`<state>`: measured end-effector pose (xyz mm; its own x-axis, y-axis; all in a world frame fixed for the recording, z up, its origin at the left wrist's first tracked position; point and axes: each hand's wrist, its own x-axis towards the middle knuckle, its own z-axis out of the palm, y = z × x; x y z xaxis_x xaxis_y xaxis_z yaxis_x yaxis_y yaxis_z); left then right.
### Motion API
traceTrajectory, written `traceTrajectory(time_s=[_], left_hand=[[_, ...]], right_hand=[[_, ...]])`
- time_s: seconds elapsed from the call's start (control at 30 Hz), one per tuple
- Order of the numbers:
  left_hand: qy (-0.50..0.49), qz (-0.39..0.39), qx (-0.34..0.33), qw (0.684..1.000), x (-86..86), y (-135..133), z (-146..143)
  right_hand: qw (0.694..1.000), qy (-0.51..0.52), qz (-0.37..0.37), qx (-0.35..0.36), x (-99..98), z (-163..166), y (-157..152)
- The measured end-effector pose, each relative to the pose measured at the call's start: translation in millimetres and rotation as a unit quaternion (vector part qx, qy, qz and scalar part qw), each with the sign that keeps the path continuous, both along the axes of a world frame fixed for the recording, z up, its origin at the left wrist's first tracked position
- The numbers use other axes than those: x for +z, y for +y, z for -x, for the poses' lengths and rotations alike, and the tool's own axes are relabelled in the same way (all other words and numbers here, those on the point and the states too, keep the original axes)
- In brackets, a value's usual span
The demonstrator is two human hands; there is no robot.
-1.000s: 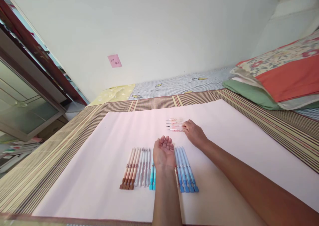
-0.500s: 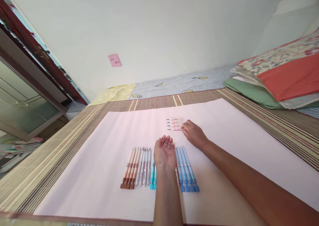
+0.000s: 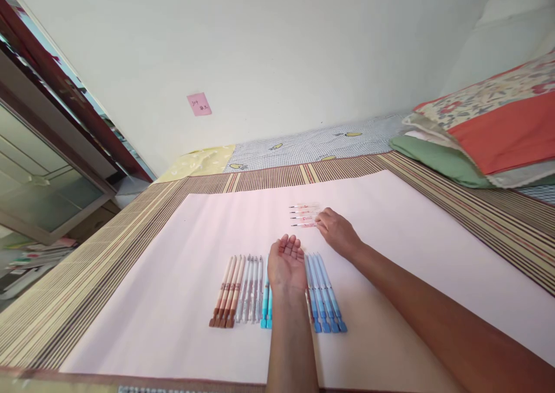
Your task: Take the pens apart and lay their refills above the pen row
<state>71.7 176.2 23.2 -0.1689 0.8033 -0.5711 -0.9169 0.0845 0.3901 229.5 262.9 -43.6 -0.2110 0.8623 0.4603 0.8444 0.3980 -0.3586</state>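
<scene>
My left hand (image 3: 287, 263) lies palm up in the middle of the sheet, fingers loosely curled and apart, holding nothing. It and its forearm cover part of a row of pens. My right hand (image 3: 336, 230) is closed in a pinch at the right end of the nearest clear pen (image 3: 303, 225). Several such slim clear pens lie sideways there, dark tips to the left. In the row are brown-and-cream pens (image 3: 229, 292), clear-white pens (image 3: 250, 292), turquoise pens (image 3: 266, 309) beside my left wrist, and light-blue pens (image 3: 324, 295) right of it.
A pale pink sheet (image 3: 143, 300) lies over a striped mat (image 3: 73, 283). Folded bedding (image 3: 498, 144) is piled at the right. A pink note (image 3: 199, 104) sticks to the white wall. A glass-fronted cabinet (image 3: 43, 179) stands at the left.
</scene>
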Motion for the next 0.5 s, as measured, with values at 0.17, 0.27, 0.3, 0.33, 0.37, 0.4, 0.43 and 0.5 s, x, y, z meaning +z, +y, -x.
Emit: traceTrajectory(time_s=[0.17, 0.27, 0.3, 0.33, 0.37, 0.4, 0.43, 0.5], left_hand=[[-0.002, 0.000, -0.003, 1.000, -1.6, 0.4, 1.2], [-0.002, -0.008, -0.004, 1.000, -3.0, 1.3, 3.0], [-0.004, -0.013, -0.006, 1.000, -3.3, 1.8, 3.7], [-0.008, -0.019, -0.009, 1.000, -3.5, 2.2, 4.5], [-0.011, -0.024, -0.013, 1.000, -3.4, 2.6, 5.1], [-0.014, -0.031, -0.017, 0.999, -3.2, 2.7, 5.7], [-0.016, -0.037, -0.021, 0.999, -2.9, 2.6, 6.0], [-0.011, -0.047, -0.023, 0.999, -2.2, 1.2, 6.0]], right_hand=[[0.991, 0.128, 0.020, 0.024, 16.4, -2.4, -16.2], [0.971, 0.213, 0.088, 0.059, 40.8, -5.8, -51.6], [0.956, 0.250, 0.134, 0.072, 48.2, -6.7, -70.0], [0.936, 0.280, 0.192, 0.091, 53.6, -7.3, -91.5], [0.909, 0.300, 0.261, 0.123, 55.9, -7.6, -115.6], [0.876, 0.304, 0.337, 0.163, 54.5, -7.6, -141.5], [0.837, 0.294, 0.413, 0.203, 49.3, -7.2, -168.0], [0.790, 0.234, 0.506, 0.254, 29.4, -5.4, -218.3]])
